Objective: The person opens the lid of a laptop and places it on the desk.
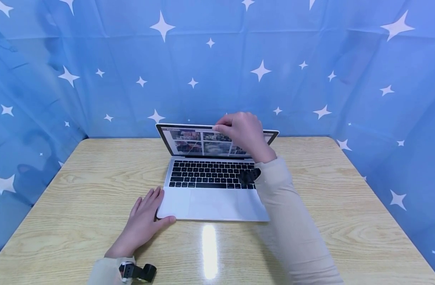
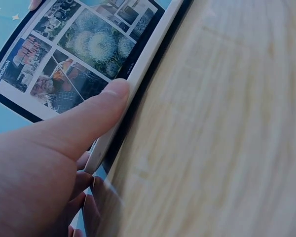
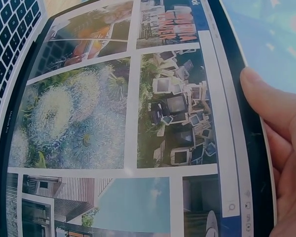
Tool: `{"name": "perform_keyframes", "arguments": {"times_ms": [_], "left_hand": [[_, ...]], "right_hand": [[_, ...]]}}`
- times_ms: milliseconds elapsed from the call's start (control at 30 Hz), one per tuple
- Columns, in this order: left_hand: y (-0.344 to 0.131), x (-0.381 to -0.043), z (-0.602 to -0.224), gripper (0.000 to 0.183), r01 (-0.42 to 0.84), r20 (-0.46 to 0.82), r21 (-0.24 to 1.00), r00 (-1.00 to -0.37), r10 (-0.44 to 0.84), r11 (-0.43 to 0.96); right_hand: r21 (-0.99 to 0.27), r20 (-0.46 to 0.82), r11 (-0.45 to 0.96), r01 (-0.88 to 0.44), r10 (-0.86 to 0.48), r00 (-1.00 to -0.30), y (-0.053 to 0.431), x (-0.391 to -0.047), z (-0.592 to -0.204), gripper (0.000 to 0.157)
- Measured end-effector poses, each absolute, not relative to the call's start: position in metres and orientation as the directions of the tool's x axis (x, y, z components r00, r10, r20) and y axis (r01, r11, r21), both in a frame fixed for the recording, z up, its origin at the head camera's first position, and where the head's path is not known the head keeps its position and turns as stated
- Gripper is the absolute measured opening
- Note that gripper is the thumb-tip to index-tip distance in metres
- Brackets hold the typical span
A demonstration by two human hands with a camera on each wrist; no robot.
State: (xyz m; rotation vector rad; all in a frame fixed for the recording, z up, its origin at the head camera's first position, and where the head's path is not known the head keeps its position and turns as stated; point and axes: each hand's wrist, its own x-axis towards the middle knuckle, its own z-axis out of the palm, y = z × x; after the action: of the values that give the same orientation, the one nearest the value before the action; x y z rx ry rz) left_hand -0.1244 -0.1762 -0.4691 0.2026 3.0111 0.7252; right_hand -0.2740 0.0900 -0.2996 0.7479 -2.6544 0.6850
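Observation:
A silver laptop [image 1: 212,204] sits raised on the wooden table, its black keyboard [image 1: 203,174] facing the person. Its screen [image 1: 189,142] is up and lit, showing a page of photo tiles. My right hand [image 1: 244,132] pinches the top edge of the screen between thumb and fingers; in the right wrist view the thumb [image 3: 266,96] lies on the dark bezel. At the base's front left corner rests my left hand [image 1: 144,223], fingers straight along the left side. Its thumb [image 2: 101,111] touches the front edge in the left wrist view.
The light wooden table [image 1: 96,178] extends on both sides of the laptop. Behind and beside it hangs a blue cloth [image 1: 217,51] with white stars. A black band [image 1: 137,272] circles the left wrist, and another dark wrist device [image 1: 248,177] hides some right-hand keys.

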Motion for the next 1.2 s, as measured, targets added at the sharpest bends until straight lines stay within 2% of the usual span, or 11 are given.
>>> {"name": "perform_keyframes", "arguments": {"times_ms": [633, 1200], "left_hand": [[-0.176, -0.123, -0.468, 0.093, 0.116, -0.006, 0.469, -0.991, 0.135, 0.875], [-0.177, -0.124, -0.468, 0.092, 0.129, 0.009, 0.463, -0.990, 0.141, 0.877]], "right_hand": [[-0.399, 0.313, 0.770, -0.498, -0.395, -0.863, 0.090, -0.284, -0.294, 0.020], [-0.401, 0.333, 0.767, -0.501, -0.387, -0.860, 0.089, -0.291, -0.292, 0.020]]}}
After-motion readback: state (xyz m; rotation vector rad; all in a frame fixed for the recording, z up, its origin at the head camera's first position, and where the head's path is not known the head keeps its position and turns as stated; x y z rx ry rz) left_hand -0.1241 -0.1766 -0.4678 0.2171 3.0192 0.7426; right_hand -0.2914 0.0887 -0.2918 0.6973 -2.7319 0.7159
